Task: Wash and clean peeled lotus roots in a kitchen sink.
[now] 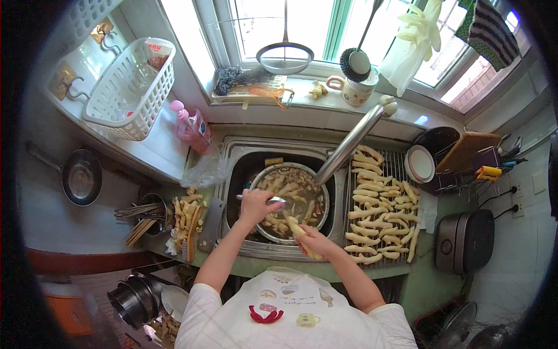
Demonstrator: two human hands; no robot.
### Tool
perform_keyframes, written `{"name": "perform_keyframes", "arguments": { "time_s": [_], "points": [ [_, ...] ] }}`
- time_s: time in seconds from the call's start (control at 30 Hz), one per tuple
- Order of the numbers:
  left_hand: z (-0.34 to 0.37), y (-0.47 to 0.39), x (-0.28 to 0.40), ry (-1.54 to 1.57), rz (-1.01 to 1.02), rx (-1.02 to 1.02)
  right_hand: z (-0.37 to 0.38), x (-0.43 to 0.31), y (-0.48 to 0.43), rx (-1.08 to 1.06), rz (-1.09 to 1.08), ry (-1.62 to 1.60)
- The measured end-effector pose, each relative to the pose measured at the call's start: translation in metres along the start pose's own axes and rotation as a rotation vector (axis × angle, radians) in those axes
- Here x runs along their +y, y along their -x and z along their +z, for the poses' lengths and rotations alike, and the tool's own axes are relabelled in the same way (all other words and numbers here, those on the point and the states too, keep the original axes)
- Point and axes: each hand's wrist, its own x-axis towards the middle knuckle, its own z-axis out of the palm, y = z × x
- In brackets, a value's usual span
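Note:
My left hand (pixel 255 207) grips a shiny metal tool (pixel 277 200), which looks like a peeler, over a round metal basin (pixel 324 212). In my right hand (pixel 314 242) is a long, pale root piece (pixel 294 225), apparently ginger, slanting over the basin's near rim. The tool's head is close to the root's upper end; whether they touch I cannot tell. Murky water (pixel 281 176) fills the basin, with root pieces and peel scraps in it. The basin stands in a steel sink (pixel 244 251). Many pale peeled roots (pixel 366 213) lie in rows on a wire rack to the right.
Left of the sink lie a cleaver (pixel 212 222), more roots (pixel 185 209) and a wooden brush (pixel 192 233). A faucet (pixel 351 144) reaches over the basin from behind. A pink pump bottle (pixel 194 131) stands back left. At right are a dish rack (pixel 449 181) and a dark appliance (pixel 464 242).

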Motion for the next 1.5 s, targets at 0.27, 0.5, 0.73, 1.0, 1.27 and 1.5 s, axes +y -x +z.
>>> {"name": "perform_keyframes", "arguments": {
  "time_s": [0.27, 0.5, 0.73, 1.0, 1.27, 1.5],
  "points": [
    [0.0, -0.004, -0.024, -0.036, 0.154, -0.104, -0.008, -0.002, 0.006, -0.05, -0.013, -0.173],
    [0.009, 0.005, 0.007, 0.369, 0.2, -0.097, -0.016, -0.002, 0.005, -0.041, -0.005, -0.248],
    [0.023, 0.004, -0.039, 0.16, -0.324, -0.212, -0.037, -0.004, -0.003, 0.099, -0.134, -0.33],
    [0.059, 0.013, 0.01, 1.566, -1.032, -0.429, -0.115, -0.059, -0.069, 0.944, -0.659, 0.096],
    [0.129, -0.004, 0.02, 1.698, -1.203, -0.355, -0.094, -0.036, -0.104, 0.746, -0.669, 0.288],
    [0.138, 0.009, 0.008, 2.193, -1.034, -0.309, -0.05, -0.029, -0.097, 0.337, -0.571, -0.409]
  ]
}}
